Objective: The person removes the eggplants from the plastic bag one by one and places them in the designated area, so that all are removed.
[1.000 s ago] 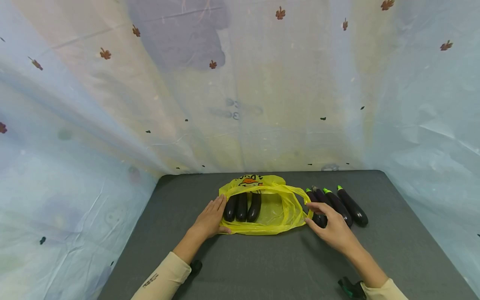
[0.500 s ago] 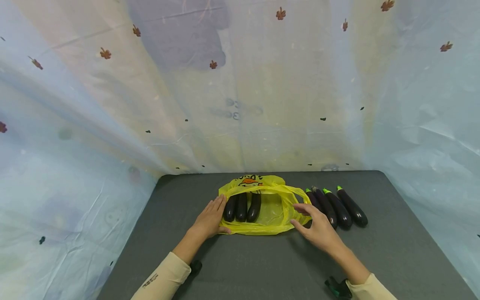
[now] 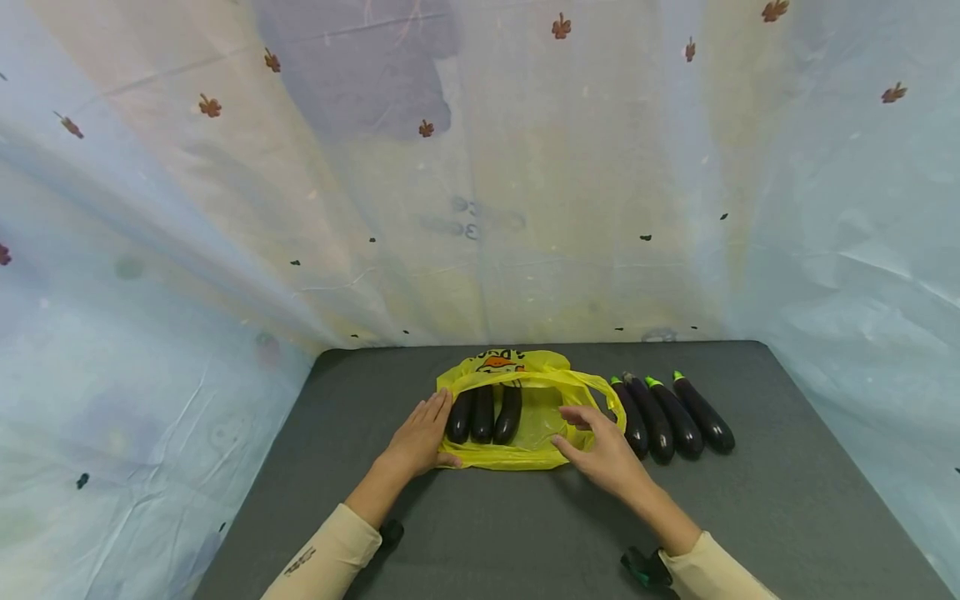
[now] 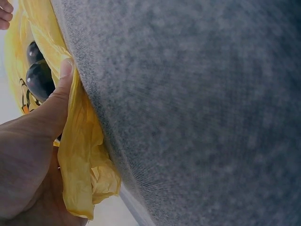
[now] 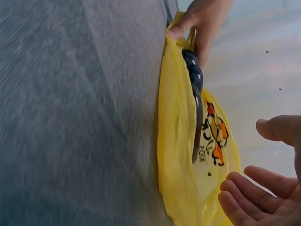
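Observation:
A yellow plastic bag (image 3: pixel 551 360) with a printed duck lies on its side, its mouth facing me. Inside at the left are three dark eggplants (image 3: pixel 483 417) side by side. My left hand (image 3: pixel 417 435) rests along the bag's left edge, fingers straight, the thumb (image 4: pixel 67 70) pressing the lower rim. My right hand (image 3: pixel 606 457) hovers in front of the right half of the bag's mouth, thumb and fingers spread. Nothing is between them; in the right wrist view its fingers (image 5: pixel 254 195) are apart and loosely bent.
Several more eggplants (image 3: pixel 678 421) lie in a row right of the bag, green stems pointing away. The grey table (image 3: pixel 517 533) meets a pale patterned sheet (image 3: pixel 525 208) at the back and sides.
My right hand has let go of the bag's right handle loop and moved left across the mouth. The loop stays spread beside the eggplant row. My left hand has not moved.

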